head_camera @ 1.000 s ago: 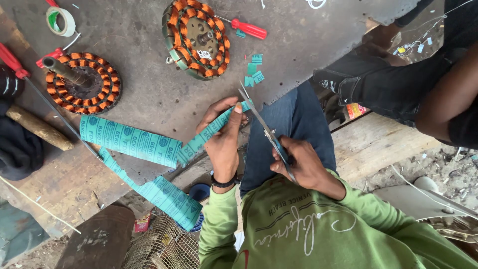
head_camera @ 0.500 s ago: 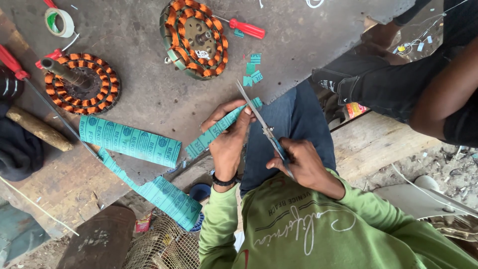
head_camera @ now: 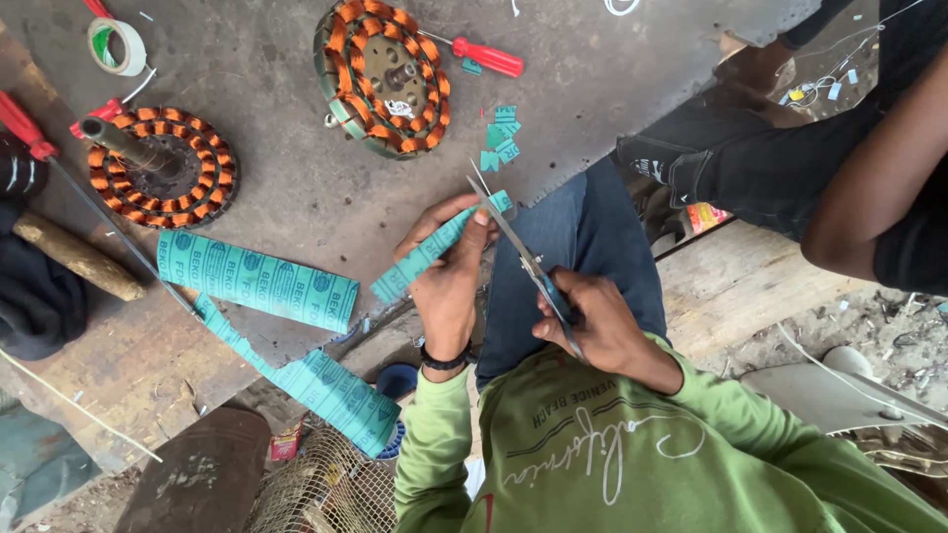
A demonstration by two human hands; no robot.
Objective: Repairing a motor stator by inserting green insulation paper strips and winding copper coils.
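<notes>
My left hand (head_camera: 449, 286) pinches a narrow green strip of insulating paper (head_camera: 420, 262) over the edge of the grey work board (head_camera: 296, 202). My right hand (head_camera: 592, 321) grips the handles of a pair of scissors (head_camera: 513, 237). The blades point up and to the left and meet the strip's upper end beside my left fingertips. Several small green cut pieces (head_camera: 502, 136) lie on the board just above the blades. My blue-jeaned knee (head_camera: 583, 237) is beneath both hands.
Two copper-wound stators (head_camera: 385, 74) (head_camera: 163, 168) lie on the board with a red-handled screwdriver (head_camera: 489, 57), a tape roll (head_camera: 114, 44) and a wider green paper sheet (head_camera: 257, 281). A long green strip (head_camera: 326, 390) hangs off the edge. Another person's arm (head_camera: 879, 188) is at the right.
The scissors' tips have crept slightly up and left along the strip's end. My left fingers have closed more tightly around the strip. Nothing else has moved.
</notes>
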